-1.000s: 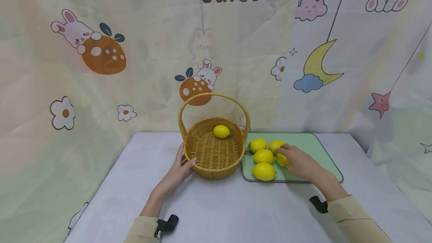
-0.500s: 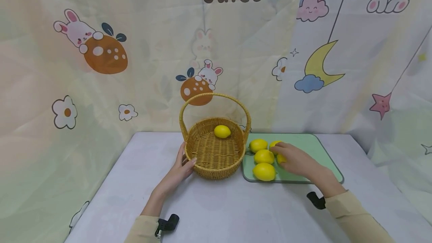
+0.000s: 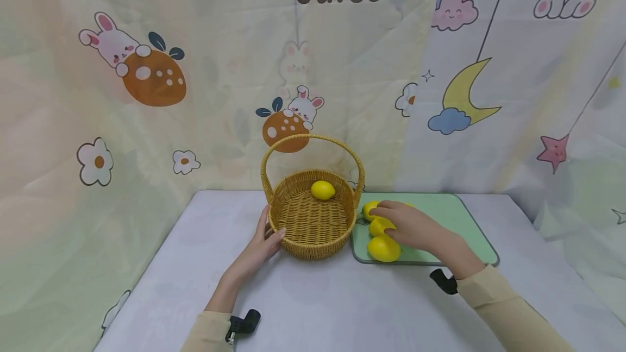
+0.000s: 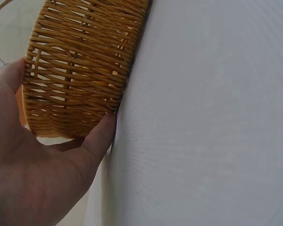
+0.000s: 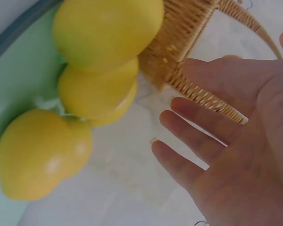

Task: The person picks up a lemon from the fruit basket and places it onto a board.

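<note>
A round wicker basket (image 3: 313, 246) with a tall arched handle stands mid-table, one lemon (image 3: 323, 190) inside near its back wall. At its left side, my left hand (image 3: 256, 246) holds the wall between thumb and fingers; the left wrist view shows the hand (image 4: 42, 165) spanning the woven side (image 4: 75, 70). My right hand (image 3: 415, 226) hovers over the lemons on a green board (image 3: 455, 216), covering some of them. A front lemon (image 3: 383, 248) and a middle lemon (image 3: 380, 227) show beside it. In the right wrist view, the fingers (image 5: 193, 136) are extended, apart from the lemons (image 5: 108, 33).
The white table (image 3: 323, 303) reaches back to a printed cloth backdrop (image 3: 220, 69). The basket's handle (image 3: 313, 136) arches high above its rim. The board's left edge lies right beside the basket.
My right hand has moved left across the board, from the right-hand lemons to over the left-hand ones. My left hand stays on the basket.
</note>
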A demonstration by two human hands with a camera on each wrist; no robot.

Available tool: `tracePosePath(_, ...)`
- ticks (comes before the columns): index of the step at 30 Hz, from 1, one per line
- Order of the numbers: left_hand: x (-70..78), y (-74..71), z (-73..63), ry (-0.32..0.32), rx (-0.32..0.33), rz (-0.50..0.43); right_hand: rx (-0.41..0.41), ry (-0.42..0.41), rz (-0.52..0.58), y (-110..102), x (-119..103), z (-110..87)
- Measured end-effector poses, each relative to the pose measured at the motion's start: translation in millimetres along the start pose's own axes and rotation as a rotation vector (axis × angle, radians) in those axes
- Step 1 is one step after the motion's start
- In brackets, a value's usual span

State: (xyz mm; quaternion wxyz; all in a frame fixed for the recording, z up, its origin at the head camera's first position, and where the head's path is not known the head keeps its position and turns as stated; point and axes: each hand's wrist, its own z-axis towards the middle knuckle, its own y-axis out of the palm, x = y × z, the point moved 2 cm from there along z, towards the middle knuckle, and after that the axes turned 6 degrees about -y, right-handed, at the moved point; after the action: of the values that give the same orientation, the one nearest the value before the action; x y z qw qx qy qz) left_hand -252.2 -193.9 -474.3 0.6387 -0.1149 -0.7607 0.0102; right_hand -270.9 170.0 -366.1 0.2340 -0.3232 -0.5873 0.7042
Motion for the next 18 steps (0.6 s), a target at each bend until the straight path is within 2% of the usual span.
tracePosePath(5,0.6,0.3,0.0,-0.001,-0.005,-0.011,0.009,-0.054,-0.01,-3.6,-13.5,7.9)
tracePosePath(12,0.7,0.4,0.9,-0.005,-0.005,-0.008,0.081,-0.153,0.001,-10.4,-32.8,20.6)
tracePosePath(18,0.2,0.4,0.6,0.002,-0.003,-0.01,0.073,-0.141,0.009,-7.0,-34.2,38.4)
